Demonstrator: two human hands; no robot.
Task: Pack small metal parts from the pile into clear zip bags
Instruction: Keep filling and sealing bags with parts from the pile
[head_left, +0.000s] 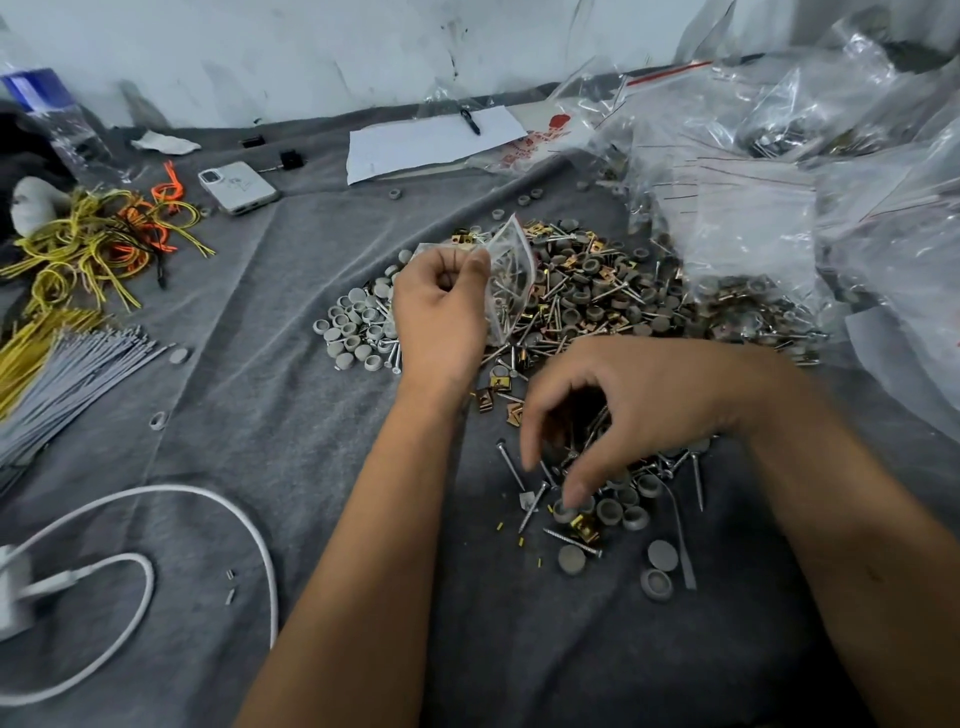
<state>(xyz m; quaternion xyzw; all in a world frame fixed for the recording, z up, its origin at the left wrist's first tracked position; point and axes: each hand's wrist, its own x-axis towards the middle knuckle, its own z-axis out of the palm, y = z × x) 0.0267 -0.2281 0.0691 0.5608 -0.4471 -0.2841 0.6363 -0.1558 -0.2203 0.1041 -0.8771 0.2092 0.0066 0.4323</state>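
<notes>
The left hand (441, 317) pinched a clear zip bag (506, 280) holding screws; the right hand (618, 410), fingers curled downward, touched a grey cap (565, 512) beneath its fingertips.

Grey cloth (291, 395) matt, soft, creased. Zip bag (511, 270) clear glossy plastic, crinkled; screws (532, 506) shiny bare metal, clips (584, 527) glossy brass-coloured metal, caps (608, 512) matt grey plastic. Sheet (431, 143) matt white paper, cable (249, 525) smooth white plastic.
</notes>
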